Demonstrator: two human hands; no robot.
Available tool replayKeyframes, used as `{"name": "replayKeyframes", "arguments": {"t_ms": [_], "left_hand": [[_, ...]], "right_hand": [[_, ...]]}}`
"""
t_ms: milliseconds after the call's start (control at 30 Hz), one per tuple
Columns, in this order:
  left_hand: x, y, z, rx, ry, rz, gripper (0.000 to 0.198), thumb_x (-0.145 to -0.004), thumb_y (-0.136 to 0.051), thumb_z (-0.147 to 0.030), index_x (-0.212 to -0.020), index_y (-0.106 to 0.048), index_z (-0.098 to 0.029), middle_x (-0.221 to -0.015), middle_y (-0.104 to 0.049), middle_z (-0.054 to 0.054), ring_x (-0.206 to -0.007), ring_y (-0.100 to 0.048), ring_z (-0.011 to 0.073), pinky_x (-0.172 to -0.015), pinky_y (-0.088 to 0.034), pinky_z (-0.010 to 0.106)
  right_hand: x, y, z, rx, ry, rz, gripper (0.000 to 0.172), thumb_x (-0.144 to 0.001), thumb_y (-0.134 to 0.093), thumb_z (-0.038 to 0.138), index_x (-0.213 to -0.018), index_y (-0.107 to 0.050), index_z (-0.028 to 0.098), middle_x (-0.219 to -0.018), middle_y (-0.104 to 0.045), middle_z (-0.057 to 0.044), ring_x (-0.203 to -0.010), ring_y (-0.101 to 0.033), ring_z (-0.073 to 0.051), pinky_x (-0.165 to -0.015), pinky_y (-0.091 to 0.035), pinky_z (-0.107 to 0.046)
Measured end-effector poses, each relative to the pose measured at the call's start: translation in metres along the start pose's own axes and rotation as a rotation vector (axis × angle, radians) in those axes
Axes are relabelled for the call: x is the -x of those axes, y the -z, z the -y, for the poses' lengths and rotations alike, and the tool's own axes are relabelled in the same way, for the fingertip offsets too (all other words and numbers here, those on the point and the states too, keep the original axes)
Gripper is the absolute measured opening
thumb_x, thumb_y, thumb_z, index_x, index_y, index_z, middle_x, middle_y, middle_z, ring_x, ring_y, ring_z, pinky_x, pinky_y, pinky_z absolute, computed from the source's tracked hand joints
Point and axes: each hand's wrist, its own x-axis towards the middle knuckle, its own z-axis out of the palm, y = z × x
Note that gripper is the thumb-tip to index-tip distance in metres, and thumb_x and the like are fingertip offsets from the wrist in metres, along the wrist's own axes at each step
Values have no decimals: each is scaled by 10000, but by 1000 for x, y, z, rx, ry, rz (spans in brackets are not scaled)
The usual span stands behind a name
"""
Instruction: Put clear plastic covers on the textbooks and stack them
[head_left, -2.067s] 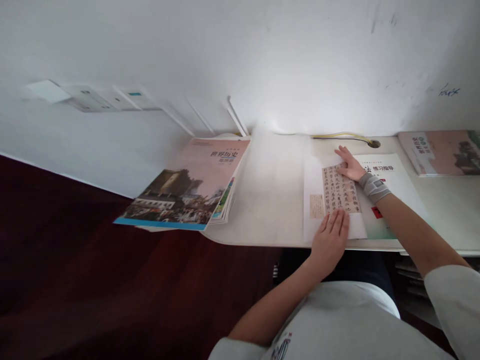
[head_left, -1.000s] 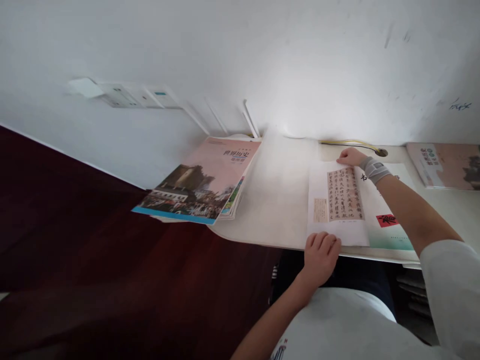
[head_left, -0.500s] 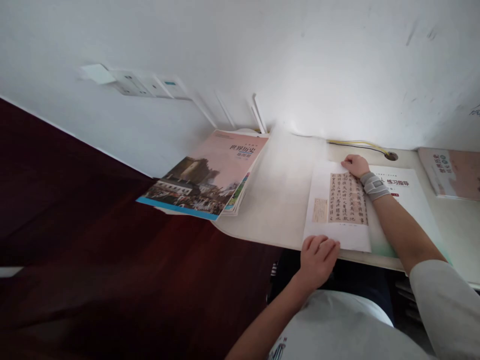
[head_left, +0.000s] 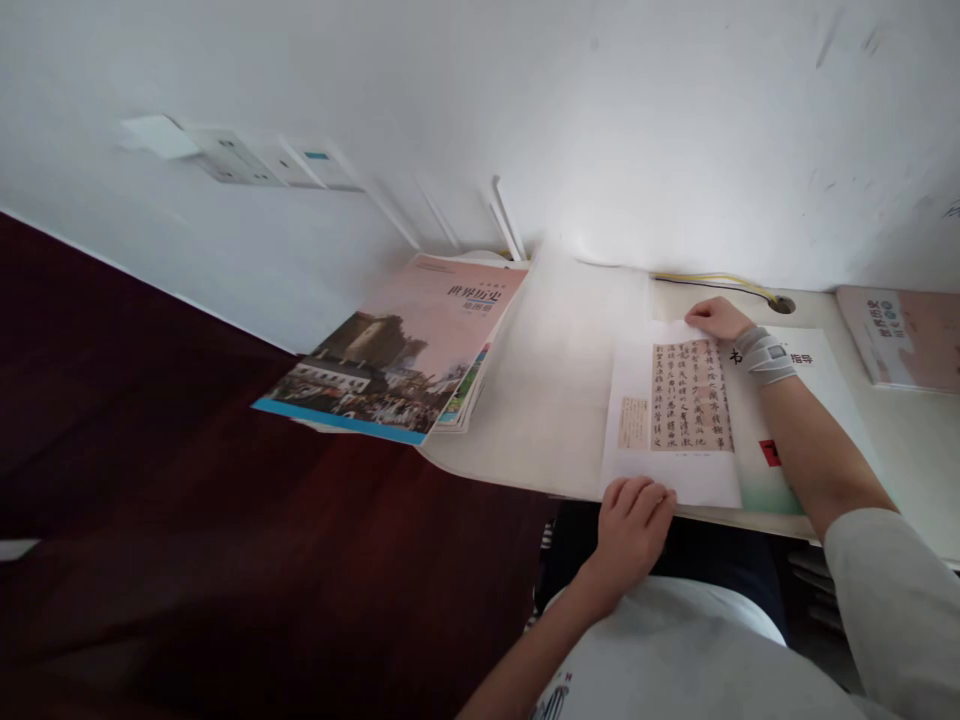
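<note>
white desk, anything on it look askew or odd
Yes: the stack of paper books with a pink, blue-edged top cover sits askew at the left end, its near side jutting past the edge of the white desk over the dark red floor. Nothing looks spilled.

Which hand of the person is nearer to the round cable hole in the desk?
Right. The right hand is just left of the cable hole, at the far edge of the calligraphy page; the left hand is farther away, at the page's near edge.
</note>
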Motion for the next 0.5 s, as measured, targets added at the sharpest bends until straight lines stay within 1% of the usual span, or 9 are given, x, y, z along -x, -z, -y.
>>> {"name": "replayKeyframes", "arguments": {"t_ms": [67,200,267,400,500], "left_hand": [[1,-1,-1,12,-1,6,169,-780,-594,-110,-919,-607,-204,-793,-647,0,-838,-561,135,-791,-389,299],[1,1,0,31,-9,-9,161,-784,-591,-113,-915,-607,-206,-787,-653,-1,-850,-563,140,-805,-390,305],[0,3,1,24,-17,-14,159,-781,-601,-119,-914,-608,-207,-794,-657,0,-864,-566,147,-816,-390,314],[-2,7,4,-12,10,-50,166,-776,-608,-110,-899,-609,-222,-780,-655,-7,-878,-572,149,-829,-387,321],[-2,8,4,-6,1,-39,148,-774,-610,-101,-878,-608,-206,-768,-654,-4,-853,-578,150,-809,-393,320]], "right_hand": [[2,-3,0,-14,1,-33,214,-696,-550,286,-734,-702,139,-702,-683,-27,-686,-587,-164,-664,-449,-262],[5,-19,6,-23,18,-110,262,-745,-507,302,-814,-703,143,-778,-696,-35,-737,-601,-169,-716,-458,-271],[6,-24,8,-17,19,-145,257,-753,-504,299,-822,-703,154,-803,-698,-37,-755,-605,-175,-738,-457,-282],[6,-28,9,-8,34,-189,234,-752,-509,277,-804,-704,160,-863,-700,-43,-803,-610,-180,-780,-450,-280],[7,-27,11,-18,40,-204,269,-779,-484,283,-844,-699,134,-866,-701,-50,-804,-616,-174,-766,-456,-262]]}}
